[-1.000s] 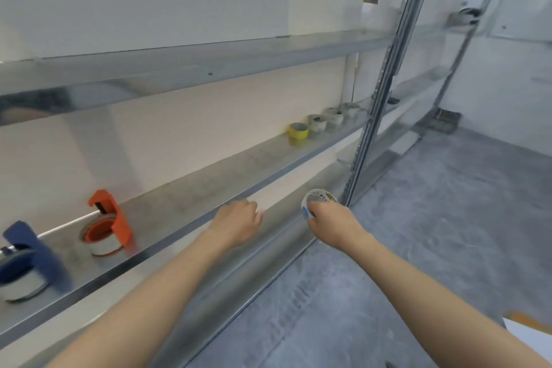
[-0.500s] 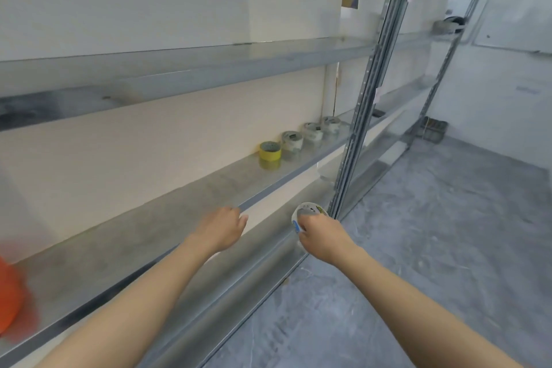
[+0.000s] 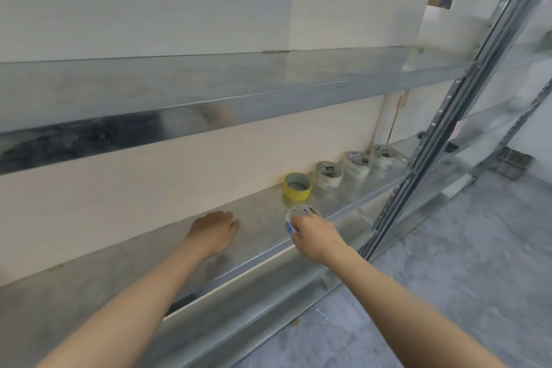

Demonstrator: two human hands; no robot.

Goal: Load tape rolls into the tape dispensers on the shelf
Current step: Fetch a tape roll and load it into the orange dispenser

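Observation:
My right hand [image 3: 316, 236] grips a clear tape roll [image 3: 300, 214] with a white and blue core label, held just above the front edge of the middle metal shelf [image 3: 125, 272]. My left hand [image 3: 213, 231] hovers over that shelf to the left, fingers curled, holding nothing. Just beyond the held roll a yellow tape roll [image 3: 297, 186] stands on the shelf. Behind it sit three clear tape rolls in a row [image 3: 328, 173], [image 3: 357, 163], [image 3: 383, 155]. No tape dispenser is in view.
An upper metal shelf [image 3: 209, 89] runs overhead. A perforated steel upright [image 3: 442, 116] stands at the right end of the shelf bay. A lower shelf rail [image 3: 254, 302] lies under my arms. Grey concrete floor [image 3: 448, 278] spreads to the right.
The view swung right, so the orange and blue dispensers left the frame. Both hands rose and moved forward over the middle shelf, the right one carrying the tape roll toward the yellow roll.

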